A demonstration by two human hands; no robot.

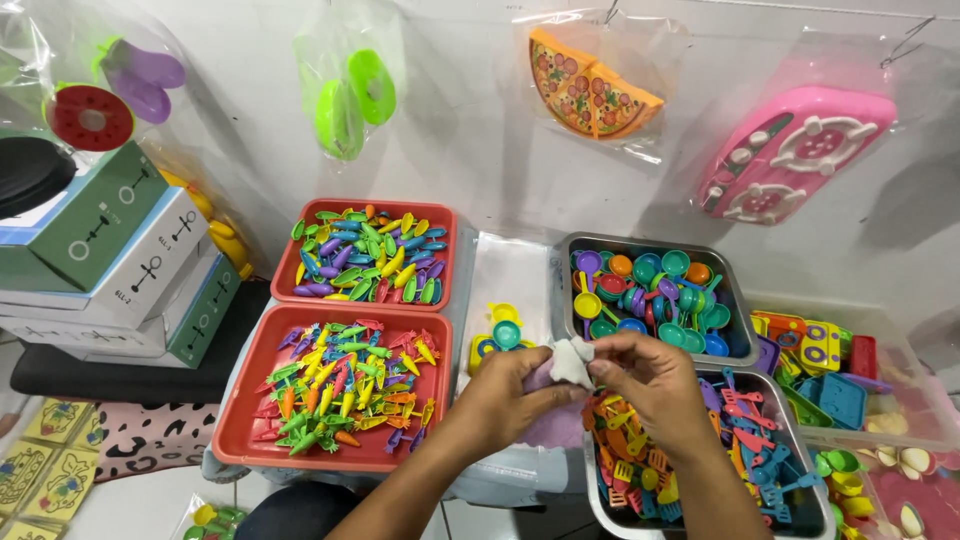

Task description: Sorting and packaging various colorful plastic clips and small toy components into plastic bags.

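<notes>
Both hands pinching small white bag [571, 362] between them, left hand [510, 393] from left, right hand [640, 375] from right, about equally near. Bag sits dead centre, above metal tray [800, 470] of toy utensils.

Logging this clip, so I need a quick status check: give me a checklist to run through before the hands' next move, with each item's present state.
1. Both hands on the small clear bag: ok, left hand and right hand pinch it.
2. Bag mouth open: cannot tell.
3. Anything in the bag: cannot tell.
4. Utensil tray in reach: ok, under the right hand.
5. Red trays filled: ok, both hold coloured pieces.
6. Pans loose on the sheet: ok, beside the left hand.
</notes>
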